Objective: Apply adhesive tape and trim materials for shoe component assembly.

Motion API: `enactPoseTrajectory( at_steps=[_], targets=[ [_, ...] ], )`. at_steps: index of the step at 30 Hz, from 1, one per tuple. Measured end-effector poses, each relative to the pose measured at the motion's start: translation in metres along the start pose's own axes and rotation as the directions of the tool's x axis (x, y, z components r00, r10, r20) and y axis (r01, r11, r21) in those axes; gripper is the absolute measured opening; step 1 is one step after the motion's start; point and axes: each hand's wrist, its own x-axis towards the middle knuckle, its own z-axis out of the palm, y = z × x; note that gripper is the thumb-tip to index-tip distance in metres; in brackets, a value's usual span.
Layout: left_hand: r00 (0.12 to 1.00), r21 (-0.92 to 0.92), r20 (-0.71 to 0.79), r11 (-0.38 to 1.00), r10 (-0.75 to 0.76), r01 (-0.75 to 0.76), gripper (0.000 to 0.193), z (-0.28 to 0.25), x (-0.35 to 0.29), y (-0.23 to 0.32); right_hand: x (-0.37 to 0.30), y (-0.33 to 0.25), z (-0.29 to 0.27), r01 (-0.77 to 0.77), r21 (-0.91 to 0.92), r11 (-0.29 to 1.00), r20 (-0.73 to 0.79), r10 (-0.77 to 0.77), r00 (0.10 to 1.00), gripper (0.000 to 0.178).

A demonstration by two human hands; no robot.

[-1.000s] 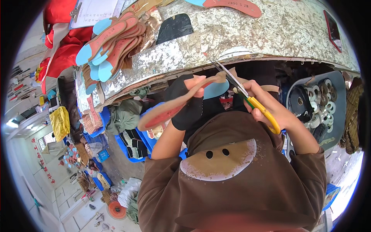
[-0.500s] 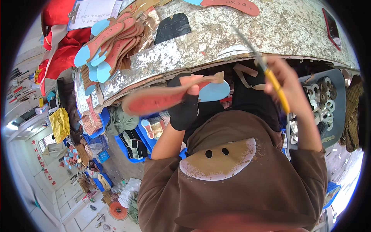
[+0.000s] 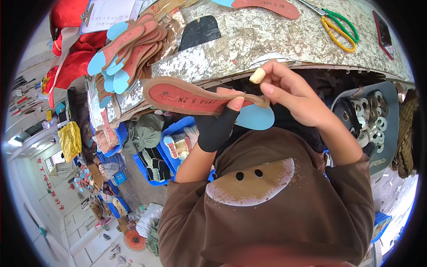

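The red-and-blue insole (image 3: 191,99) is grasped near its middle by the gloved left hand (image 3: 217,129), its red heel extending leftward and its blue forefoot reaching below the right hand (image 3: 296,100). The right hand is held loosely curled just beside the forefoot end, thumb and capped index finger parted; whether the insole is touched there cannot be told. Beyond the hands, scissors (image 3: 325,14) are laid to the right and stacked insoles (image 3: 133,58) to the left.
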Motion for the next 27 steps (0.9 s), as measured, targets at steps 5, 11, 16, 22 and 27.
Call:
enactPoseTrajectory(
  at_steps=[5, 11, 16, 22, 27],
  targets=[
    [0.999, -0.02, 0.003, 0.999, 0.033, -0.032, 0.012, -0.006, -0.002, -0.005, 0.001, 0.016, 0.009, -0.117, 0.541, 0.833, 0.146, 0.044, 0.988, 0.017],
    [0.99, -0.2, -0.005, 0.97, 0.139, -0.137, 0.012, -0.008, -0.002, -0.024, -0.002, 0.038, 0.029, -0.332, 0.811, 0.481, 0.323, 0.104, 0.941, 0.016],
    [0.989, -0.169, 0.023, 0.976, 0.145, -0.139, 0.01, -0.008, 0.0, -0.017, -0.001, 0.049, 0.022, -0.187, 0.455, 0.87, 0.033, 0.194, 0.981, 0.015],
    [0.999, 0.096, 0.005, 0.995, 0.037, -0.037, 0.008, -0.012, 0.004, -0.004, -0.001, 0.023, 0.011, 0.305, -0.439, 0.845, 0.089, -0.296, 0.951, 0.031],
    [0.985, 0.158, -0.143, 0.985, 0.097, -0.074, 0.009, -0.012, -0.006, -0.024, 0.002, 0.015, 0.034, 0.266, -0.63, 0.729, 0.126, -0.242, 0.962, 0.034]
  ],
)
